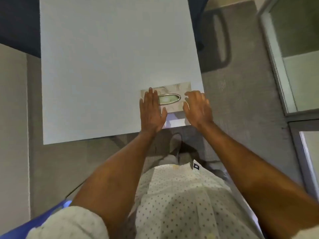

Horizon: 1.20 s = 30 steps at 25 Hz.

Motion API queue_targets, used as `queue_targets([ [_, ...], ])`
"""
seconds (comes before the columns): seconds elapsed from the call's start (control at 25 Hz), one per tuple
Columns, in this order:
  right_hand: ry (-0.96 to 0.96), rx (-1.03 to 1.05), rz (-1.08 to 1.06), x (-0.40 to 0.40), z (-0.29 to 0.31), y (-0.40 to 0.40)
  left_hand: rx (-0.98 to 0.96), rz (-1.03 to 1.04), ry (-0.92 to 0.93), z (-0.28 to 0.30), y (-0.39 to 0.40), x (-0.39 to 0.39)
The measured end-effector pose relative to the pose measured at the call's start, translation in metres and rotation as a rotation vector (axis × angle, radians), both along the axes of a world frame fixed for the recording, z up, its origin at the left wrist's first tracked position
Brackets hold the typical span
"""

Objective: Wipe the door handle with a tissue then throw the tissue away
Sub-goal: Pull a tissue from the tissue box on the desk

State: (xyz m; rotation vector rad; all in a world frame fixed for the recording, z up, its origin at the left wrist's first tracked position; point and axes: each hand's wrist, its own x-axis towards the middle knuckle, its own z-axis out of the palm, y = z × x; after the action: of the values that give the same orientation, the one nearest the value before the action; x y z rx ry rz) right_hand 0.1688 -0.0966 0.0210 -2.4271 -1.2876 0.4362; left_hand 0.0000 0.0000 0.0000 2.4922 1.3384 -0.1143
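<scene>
A marbled tissue box (172, 91) stands at the near right corner of a white table (103, 66). Its oval slot (170, 98) shows white tissue inside. My left hand (151, 112) lies flat, fingers spread, on the box's left end. My right hand (198, 107) hovers at the box's right end with fingers slightly curled and nothing in it. No door handle or bin is in view.
Grey carpet surrounds the table. A dark chair (217, 38) stands right of the table. A glass partition with metal frame (283, 66) runs along the right. My foot (175, 142) shows below the table's near edge.
</scene>
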Motion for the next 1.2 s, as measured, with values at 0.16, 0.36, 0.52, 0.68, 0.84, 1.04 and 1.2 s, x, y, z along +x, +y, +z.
queue_targets([
  [0.16,-0.029,-0.069,0.18,-0.024,-0.011,0.042,-0.092,0.019,-0.042,-0.019,0.026,-0.014],
  [0.36,-0.079,-0.066,0.224,-0.026,-0.023,0.065,-0.074,-0.009,-0.032,-0.037,0.031,-0.014],
  [0.52,-0.1,-0.057,0.268,-0.021,-0.027,0.072,-0.059,-0.013,-0.037,-0.038,0.031,-0.014],
  [0.68,-0.167,-0.088,0.32,-0.017,-0.025,0.075,-0.049,-0.009,-0.048,-0.039,0.031,-0.015],
  [0.84,-0.203,-0.126,0.376,-0.018,-0.021,0.082,-0.044,-0.012,-0.031,-0.039,0.031,-0.015],
  [1.04,-0.023,-0.121,0.36,-0.016,-0.013,0.078,-0.038,-0.008,-0.049,-0.042,0.031,-0.016],
  [1.2,0.117,-0.031,0.37,-0.015,-0.003,0.063,-0.043,-0.01,-0.061,-0.042,0.031,-0.016],
])
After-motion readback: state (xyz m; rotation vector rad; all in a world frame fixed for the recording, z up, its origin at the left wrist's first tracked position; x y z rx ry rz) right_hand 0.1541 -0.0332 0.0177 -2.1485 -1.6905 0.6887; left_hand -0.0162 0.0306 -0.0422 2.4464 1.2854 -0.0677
